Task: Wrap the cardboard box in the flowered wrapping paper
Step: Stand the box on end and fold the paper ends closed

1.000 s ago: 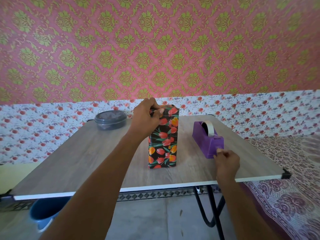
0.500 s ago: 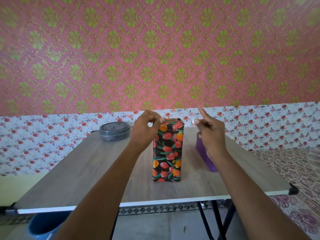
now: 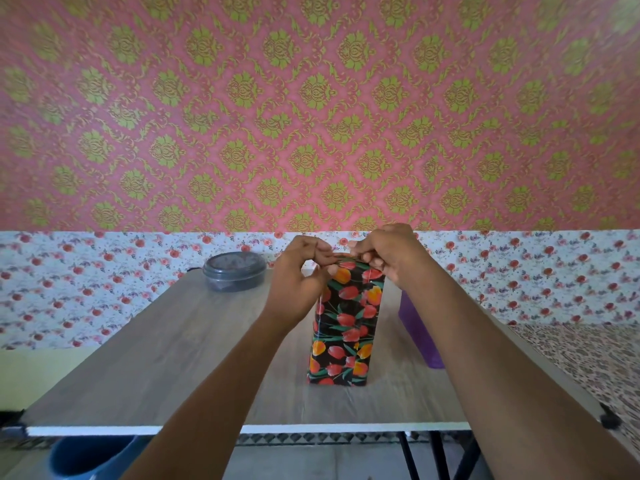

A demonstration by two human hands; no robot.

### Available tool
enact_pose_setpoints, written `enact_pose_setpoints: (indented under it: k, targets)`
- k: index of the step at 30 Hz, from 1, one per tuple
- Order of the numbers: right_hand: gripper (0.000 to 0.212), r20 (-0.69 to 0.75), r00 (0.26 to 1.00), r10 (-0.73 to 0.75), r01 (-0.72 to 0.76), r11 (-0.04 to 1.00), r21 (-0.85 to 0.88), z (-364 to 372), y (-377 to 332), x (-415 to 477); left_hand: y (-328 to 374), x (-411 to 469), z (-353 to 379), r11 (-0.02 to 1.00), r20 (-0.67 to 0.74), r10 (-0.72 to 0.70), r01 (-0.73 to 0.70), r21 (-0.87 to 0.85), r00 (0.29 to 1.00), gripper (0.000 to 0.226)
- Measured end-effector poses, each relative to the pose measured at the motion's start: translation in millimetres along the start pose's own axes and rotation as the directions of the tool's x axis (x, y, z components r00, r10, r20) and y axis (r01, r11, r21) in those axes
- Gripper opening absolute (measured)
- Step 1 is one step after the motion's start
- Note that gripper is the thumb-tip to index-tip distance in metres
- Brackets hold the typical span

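Observation:
The cardboard box (image 3: 346, 320) stands upright on the wooden table (image 3: 173, 358), covered in black wrapping paper with red and orange tulips. Both hands meet at its top end. My left hand (image 3: 298, 278) has its fingers curled over the folded paper at the top left edge and holds it down. My right hand (image 3: 391, 254) pinches a short strip of clear tape against the top right edge; the tape itself is barely visible. The box's top face is hidden behind my fingers.
A purple tape dispenser (image 3: 415, 327) sits just right of the box, mostly behind my right forearm. A round lidded dark container (image 3: 234, 271) stands at the table's back left. A blue bucket (image 3: 90, 455) is under the front left edge. Patterned cloth (image 3: 581, 358) lies to the right.
My right hand left the tape dispenser, lifted with a strip of tape, and came to the top of the box. My left hand stayed on the top fold.

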State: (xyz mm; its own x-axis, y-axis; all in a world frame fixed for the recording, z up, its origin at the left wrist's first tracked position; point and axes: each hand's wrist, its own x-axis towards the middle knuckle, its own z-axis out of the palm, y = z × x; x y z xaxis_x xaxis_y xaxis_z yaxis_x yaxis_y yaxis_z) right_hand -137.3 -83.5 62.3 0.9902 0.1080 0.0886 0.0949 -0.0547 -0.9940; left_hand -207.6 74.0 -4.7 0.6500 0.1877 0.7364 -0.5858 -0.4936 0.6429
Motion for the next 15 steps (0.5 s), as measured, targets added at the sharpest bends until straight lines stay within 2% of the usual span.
enact_pose_setpoints:
  k: [3, 12, 15]
  targets:
    - [0.008, 0.018, 1.0, 0.016, -0.015, 0.996, -0.089, 1, -5, -1, 4, 0, 2, 0.999, -0.036, -0.03, 0.031, 0.023, 0.999, 0.009]
    - [0.017, 0.034, 0.998, 0.05, -0.041, 0.973, -0.226, 6, -10, 7, 5, -4, 2, 0.993, -0.055, -0.112, 0.111, -0.027, 0.992, 0.013]
    - [0.012, 0.058, 0.996, 0.065, -0.048, 0.965, -0.257, 6, -13, 8, 7, -3, 2, 0.991, -0.062, -0.137, 0.137, -0.005, 0.989, 0.022]
